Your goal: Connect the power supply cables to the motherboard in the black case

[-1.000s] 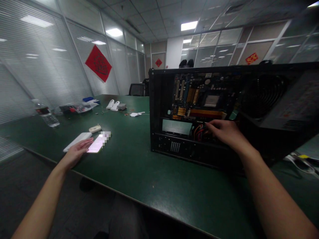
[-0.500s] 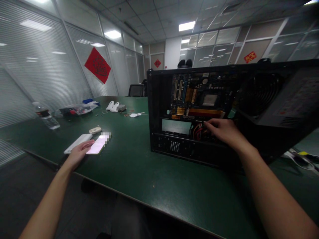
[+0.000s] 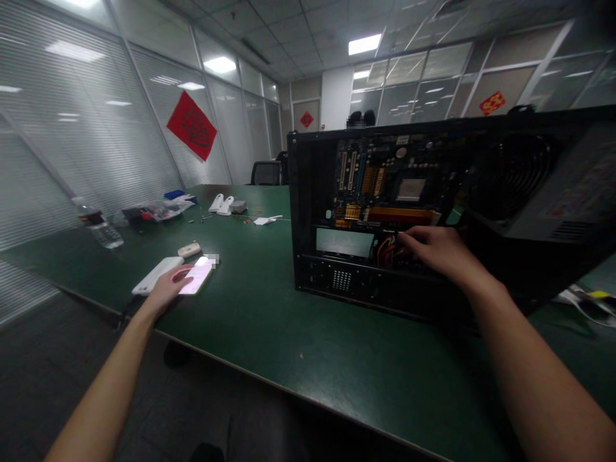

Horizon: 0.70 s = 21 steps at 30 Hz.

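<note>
A black computer case (image 3: 346,298) stands on the green table with its side off, showing the motherboard (image 3: 385,192) inside. My right hand (image 3: 440,253) reaches into its lower part, thumb and forefinger pinched beside a bundle of coloured cables (image 3: 386,250). Whatever lies between those fingertips is too small and dark to make out. Over on the left, a lit smartphone (image 3: 196,280) lies flat on the table. My left hand (image 3: 168,287) rests at its near left edge, fingers loosely apart and a fingertip over the screen.
Beside the phone are a white flat box-like object (image 3: 158,276) and a small cream object (image 3: 189,249). A bottle (image 3: 99,224), a plastic bag of parts (image 3: 156,210) and white objects (image 3: 221,205) sit farther back. White cables (image 3: 584,307) lie right of the case.
My left hand has moved slightly right, farther over the phone's screen. My right hand stays at the cables inside the case. The view has shifted a little.
</note>
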{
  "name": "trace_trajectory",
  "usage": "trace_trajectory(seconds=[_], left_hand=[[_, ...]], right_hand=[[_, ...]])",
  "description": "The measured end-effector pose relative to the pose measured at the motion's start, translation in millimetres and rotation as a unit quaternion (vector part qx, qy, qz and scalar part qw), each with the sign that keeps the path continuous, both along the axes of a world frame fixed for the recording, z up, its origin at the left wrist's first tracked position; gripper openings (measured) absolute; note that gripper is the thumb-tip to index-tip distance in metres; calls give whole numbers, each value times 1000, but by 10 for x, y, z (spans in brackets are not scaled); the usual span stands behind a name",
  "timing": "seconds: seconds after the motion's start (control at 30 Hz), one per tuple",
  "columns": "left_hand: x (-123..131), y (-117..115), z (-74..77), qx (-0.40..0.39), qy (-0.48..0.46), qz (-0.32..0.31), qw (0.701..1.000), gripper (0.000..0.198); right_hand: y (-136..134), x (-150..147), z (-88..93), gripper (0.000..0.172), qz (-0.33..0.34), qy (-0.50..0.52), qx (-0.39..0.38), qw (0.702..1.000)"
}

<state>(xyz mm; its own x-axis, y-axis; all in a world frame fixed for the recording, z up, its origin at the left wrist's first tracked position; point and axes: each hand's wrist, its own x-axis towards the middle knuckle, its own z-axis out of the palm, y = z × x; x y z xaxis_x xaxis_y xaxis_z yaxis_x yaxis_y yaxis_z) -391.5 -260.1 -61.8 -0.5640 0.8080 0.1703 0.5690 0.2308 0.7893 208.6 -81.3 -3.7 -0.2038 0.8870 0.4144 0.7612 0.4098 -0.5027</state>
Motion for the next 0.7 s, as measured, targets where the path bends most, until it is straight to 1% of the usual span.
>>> trace_trajectory(seconds=[0.07,0.13,0.3,0.47,0.6,0.7], left_hand=[[-1,20,-10,2,3,-1,1000,53],[-12,31,-22,-1,8,-6,1000,52],[0,33,-12,-29,48,-14,998,58],[23,36,1,-49,95,-41,993,65],[-59,46,-58,-24,48,-28,998,70],[-131,60,-109,3,33,-20,999,66]], right_hand=[[-2,-1,-1,33,0,1,5,1000],[-3,-4,-1,33,-4,1,2,1000],[0,-8,1,32,-3,0,-1,1000],[5,2,-7,33,-4,-2,-2,1000],[19,9,-31,34,-5,2,-4,1000],[29,13,-42,35,2,2,-5,1000]])
